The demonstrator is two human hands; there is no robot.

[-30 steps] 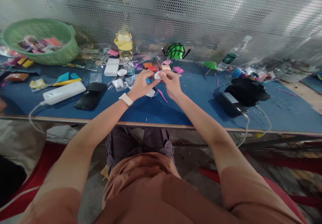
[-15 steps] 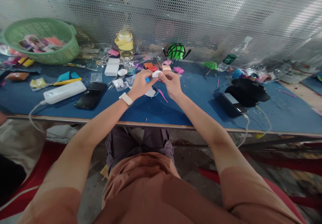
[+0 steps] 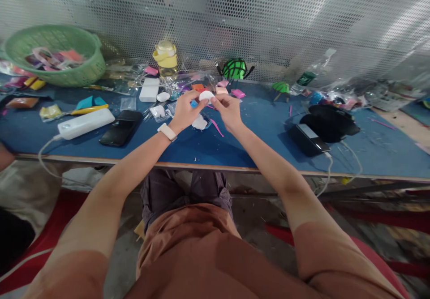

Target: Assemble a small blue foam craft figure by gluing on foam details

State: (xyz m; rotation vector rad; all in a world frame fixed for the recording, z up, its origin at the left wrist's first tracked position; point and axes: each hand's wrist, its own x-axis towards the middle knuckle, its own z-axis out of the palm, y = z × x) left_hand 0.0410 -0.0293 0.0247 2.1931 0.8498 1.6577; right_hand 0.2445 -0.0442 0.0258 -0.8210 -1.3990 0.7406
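Note:
A flat white piece [image 3: 206, 96] is pinched between my two hands above the blue table. My left hand [image 3: 187, 110] grips its left edge with thumb and fingers. On its right edge, the fingertips of my right hand [image 3: 229, 111] are closed. Just below the hands lies a white lump [image 3: 199, 122] on the table, with a pink tool [image 3: 217, 128] beside it. A small white oval [image 3: 163, 96] and a bagged white piece [image 3: 157, 112] rest to the left of my left hand. Orange, peach and pink packets sit behind the hands.
A green basket [image 3: 77, 73] holds colourful packets at the back left. A white power strip [image 3: 86, 123] and a black phone [image 3: 121, 128] lie left. A yellow-topped bottle [image 3: 166, 59] and green-topped models [image 3: 235, 68] stand behind. At right are a black device [image 3: 308, 140] and a plastic bottle [image 3: 311, 75].
The white piece has tilted and now shows more of its broad face. Both hands have shifted slightly, and more of the white lump below is visible.

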